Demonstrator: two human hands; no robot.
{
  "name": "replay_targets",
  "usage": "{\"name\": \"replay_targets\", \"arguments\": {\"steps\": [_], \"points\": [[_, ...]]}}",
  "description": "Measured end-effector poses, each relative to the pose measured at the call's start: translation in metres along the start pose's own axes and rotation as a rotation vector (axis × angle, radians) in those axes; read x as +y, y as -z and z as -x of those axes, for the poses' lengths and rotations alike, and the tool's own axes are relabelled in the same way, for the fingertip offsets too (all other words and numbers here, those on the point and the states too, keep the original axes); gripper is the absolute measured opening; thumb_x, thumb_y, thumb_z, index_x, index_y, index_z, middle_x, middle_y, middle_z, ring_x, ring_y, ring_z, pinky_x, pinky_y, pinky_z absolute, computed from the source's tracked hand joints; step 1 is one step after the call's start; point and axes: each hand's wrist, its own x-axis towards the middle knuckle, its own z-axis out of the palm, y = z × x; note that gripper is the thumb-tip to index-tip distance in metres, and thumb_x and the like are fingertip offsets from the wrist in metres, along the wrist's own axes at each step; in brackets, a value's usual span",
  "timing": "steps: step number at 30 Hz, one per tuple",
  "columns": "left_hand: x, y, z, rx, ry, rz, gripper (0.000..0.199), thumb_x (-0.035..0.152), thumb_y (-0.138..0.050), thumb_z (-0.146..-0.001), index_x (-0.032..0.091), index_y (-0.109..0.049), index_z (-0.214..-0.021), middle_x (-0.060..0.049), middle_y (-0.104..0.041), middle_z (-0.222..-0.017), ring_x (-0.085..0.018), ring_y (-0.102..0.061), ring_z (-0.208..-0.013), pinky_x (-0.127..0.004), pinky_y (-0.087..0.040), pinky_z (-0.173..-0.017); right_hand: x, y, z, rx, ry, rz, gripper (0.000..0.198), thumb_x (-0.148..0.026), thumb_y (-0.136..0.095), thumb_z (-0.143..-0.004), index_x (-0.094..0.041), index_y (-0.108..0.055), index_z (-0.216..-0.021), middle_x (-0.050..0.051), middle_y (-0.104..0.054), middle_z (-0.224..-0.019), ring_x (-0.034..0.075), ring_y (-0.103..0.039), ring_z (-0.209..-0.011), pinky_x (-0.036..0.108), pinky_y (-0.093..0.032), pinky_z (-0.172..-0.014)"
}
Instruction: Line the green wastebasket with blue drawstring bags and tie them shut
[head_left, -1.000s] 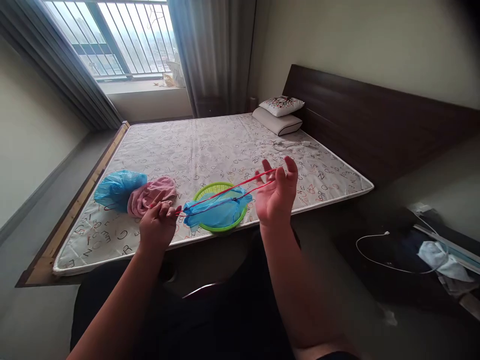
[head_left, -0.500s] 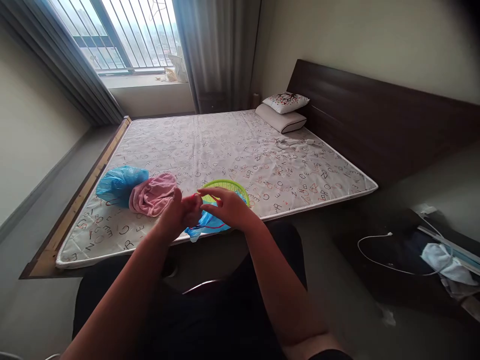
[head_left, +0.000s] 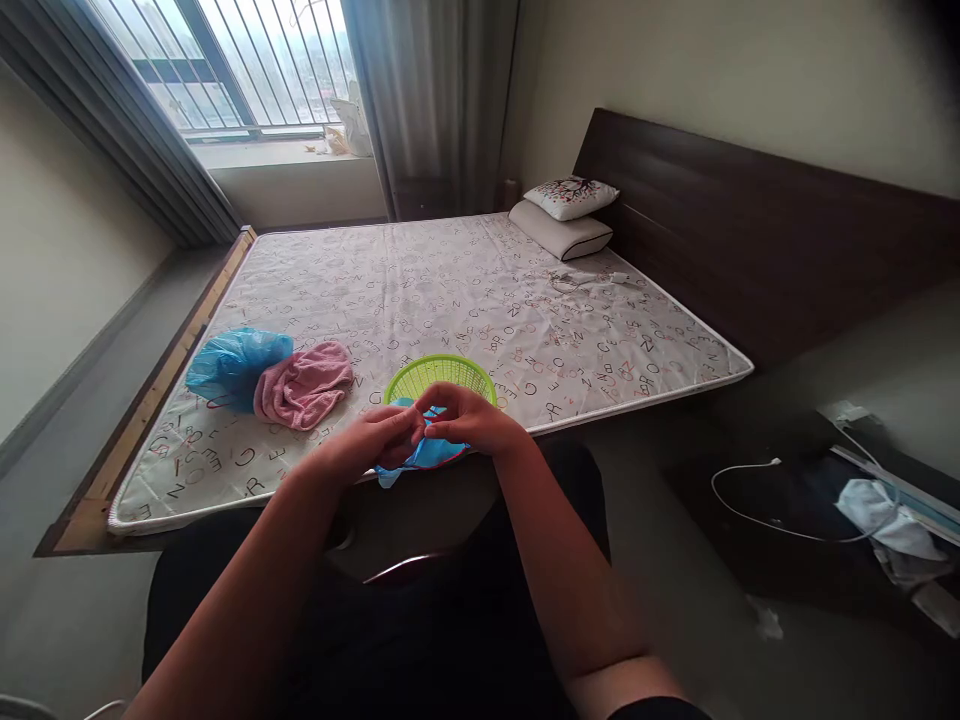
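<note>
My left hand (head_left: 382,437) and my right hand (head_left: 471,418) meet at the fingertips near the bed's front edge. The left fingers are curled in. On the right, thumb and forefinger come together in a pinch. Whatever lies between them is too small or hidden to name. Just below and behind the hands is a crumpled blue plastic bag (head_left: 442,455) with a red edge or cord. It overlaps the near side of a lime-green basket (head_left: 405,378), partly covered by my right hand.
Left of the hands, a pink towel (head_left: 307,385) lies against another blue plastic bag (head_left: 238,365) on the letter-print mattress (head_left: 427,290). Pillows (head_left: 562,228) sit by the dark headboard (head_left: 712,170). At right, a white cable (head_left: 750,522) and white cloth (head_left: 885,515) rest on a dark surface.
The left hand has moved right and turned, closing in on the right hand. The red spot seen at the left fingers no longer shows. More of the basket is visible.
</note>
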Motion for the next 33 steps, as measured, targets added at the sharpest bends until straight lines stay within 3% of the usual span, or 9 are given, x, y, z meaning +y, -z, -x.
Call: {"name": "replay_targets", "arguments": {"steps": [3, 6, 9, 12, 14, 21, 26, 30, 33], "points": [[0.001, 0.003, -0.001, 0.026, 0.031, 0.027, 0.050, 0.065, -0.072, -0.093, 0.017, -0.071, -0.079, 0.002, -0.040, -0.056, -0.009, -0.027, -0.047, -0.024, -0.019, -0.046, 0.009, 0.005, 0.002, 0.023, -0.068, -0.021, 0.041, -0.045, -0.093, -0.079, -0.022, -0.072, -0.106, -0.001, -0.072, -0.096, 0.005, -0.047, -0.058, 0.018, -0.034, -0.049], [0.000, 0.007, -0.003, 0.036, 0.077, 0.018, 0.053, 0.066, -0.070, -0.093, 0.017, -0.069, -0.073, 0.001, -0.042, -0.055, -0.010, -0.028, -0.047, -0.024, -0.018, -0.045, 0.020, 0.008, 0.001, 0.105, -0.107, -0.095, 0.042, -0.051, -0.092, -0.077, -0.021, -0.071, -0.098, -0.004, -0.069, -0.087, 0.003, -0.035, -0.051, 0.019, -0.026, -0.044], [-0.005, 0.009, -0.005, 0.032, 0.111, -0.005, 0.059, 0.072, -0.067, -0.094, 0.018, -0.066, -0.070, 0.000, -0.042, -0.056, -0.010, -0.028, -0.046, -0.024, -0.017, -0.043, 0.025, 0.007, -0.002, 0.129, -0.078, -0.084, 0.046, -0.052, -0.092, -0.075, -0.023, -0.073, -0.105, -0.003, -0.070, -0.093, 0.005, -0.044, -0.056, 0.019, -0.033, -0.049], [-0.009, 0.007, -0.008, 0.038, 0.111, 0.044, 0.072, 0.088, -0.059, -0.089, 0.018, -0.062, -0.070, 0.002, -0.037, -0.056, -0.008, -0.024, -0.045, -0.024, -0.016, -0.042, 0.024, 0.004, -0.005, 0.122, 0.009, 0.021, 0.043, -0.046, -0.093, -0.074, -0.023, -0.076, -0.104, -0.001, -0.073, -0.100, 0.010, -0.063, -0.079, 0.023, -0.051, -0.074], [-0.011, 0.006, -0.010, 0.053, 0.118, 0.090, 0.081, 0.099, -0.050, -0.083, 0.019, -0.060, -0.071, 0.003, -0.034, -0.056, -0.008, -0.019, -0.044, -0.023, -0.014, -0.041, 0.022, 0.002, -0.007, 0.138, 0.020, 0.112, 0.037, -0.044, -0.093, -0.074, -0.022, -0.077, -0.099, 0.000, -0.074, -0.101, 0.013, -0.067, -0.090, 0.029, -0.052, -0.089], [-0.016, -0.003, -0.012, 0.136, 0.126, 0.094, 0.077, 0.097, -0.053, -0.083, 0.020, -0.058, -0.085, 0.002, -0.046, -0.059, -0.006, -0.021, -0.044, -0.019, -0.015, -0.042, 0.018, -0.004, -0.008, 0.251, 0.080, 0.395, 0.017, -0.038, -0.078, -0.086, -0.021, -0.075, -0.083, 0.001, -0.070, -0.094, 0.015, -0.063, -0.090, 0.029, -0.049, -0.083], [-0.025, -0.014, -0.006, 0.219, -0.151, 0.171, 0.062, 0.070, -0.078, -0.085, 0.027, -0.065, -0.127, 0.005, -0.055, -0.070, -0.008, -0.033, -0.048, -0.019, -0.030, -0.048, 0.031, 0.010, -0.016, 0.718, 0.059, 0.160, 0.037, -0.057, -0.076, -0.083, -0.023, -0.063, -0.093, -0.005, -0.054, -0.072, 0.011, -0.047, -0.061, 0.026, -0.039, -0.057], [-0.037, -0.010, -0.008, 0.131, -0.026, -0.238, 0.045, 0.062, -0.079, -0.087, 0.018, -0.082, -0.097, -0.001, -0.056, -0.069, -0.011, -0.041, -0.057, -0.023, -0.027, -0.051, 0.029, 0.010, -0.018, 0.673, 0.055, -0.137, 0.050, -0.058, -0.085, -0.072, -0.026, -0.052, -0.093, -0.011, -0.041, -0.066, 0.007, -0.029, -0.049, 0.024, -0.023, -0.046], [-0.043, -0.008, -0.015, 0.315, -0.017, -0.419, 0.051, 0.066, -0.078, -0.084, 0.016, -0.087, -0.096, -0.002, -0.057, -0.067, -0.013, -0.043, -0.059, -0.025, -0.026, -0.053, 0.012, 0.004, -0.015, 0.635, 0.166, -0.327, 0.053, -0.053, -0.086, -0.071, -0.028, -0.045, -0.093, -0.010, -0.050, -0.074, 0.005, -0.026, -0.049, 0.022, -0.019, -0.044]]}}
